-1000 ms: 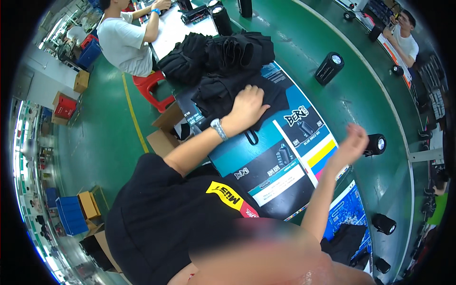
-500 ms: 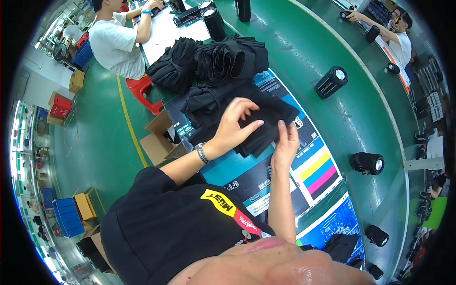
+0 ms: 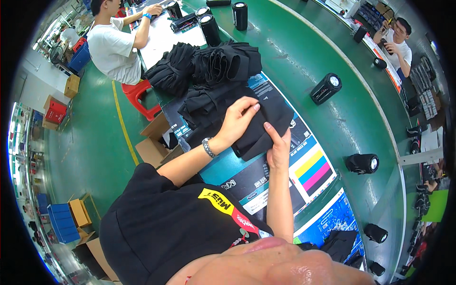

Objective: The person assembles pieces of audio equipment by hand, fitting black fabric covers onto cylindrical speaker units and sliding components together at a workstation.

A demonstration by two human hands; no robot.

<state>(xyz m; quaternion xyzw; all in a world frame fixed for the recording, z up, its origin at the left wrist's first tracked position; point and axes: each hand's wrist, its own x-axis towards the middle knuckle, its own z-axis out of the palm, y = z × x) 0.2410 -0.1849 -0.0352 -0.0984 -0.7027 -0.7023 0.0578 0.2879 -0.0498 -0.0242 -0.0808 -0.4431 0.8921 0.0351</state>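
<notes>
Both my hands hold a flat piece of black cloth point(image 3: 271, 111) over a printed sheet on the bench. My left hand point(image 3: 236, 122), with a bracelet at its wrist, pinches the upper edge between thumb and fingers. On the cloth's right side my right hand point(image 3: 279, 146) grips the edge, thumb on top and fingers underneath, mostly hidden. More black cloth pieces point(image 3: 202, 105) lie loosely beside and under my left hand. Beyond them sit two bundles of folded black cloth, a left bundle point(image 3: 172, 66) and a right bundle point(image 3: 227, 61).
Black cylindrical speakers stand along the green surface at right, including a near one point(image 3: 362, 163) and a farther one point(image 3: 326, 89). A co-worker in white point(image 3: 111, 45) sits at far left by a red stool point(image 3: 138, 100). An open cardboard box point(image 3: 154, 145) stands left of the bench.
My left fingers have closed on the cloth's upper edge, and my right thumb has come down onto it. The cloth now lies flatter and smoother between my hands.
</notes>
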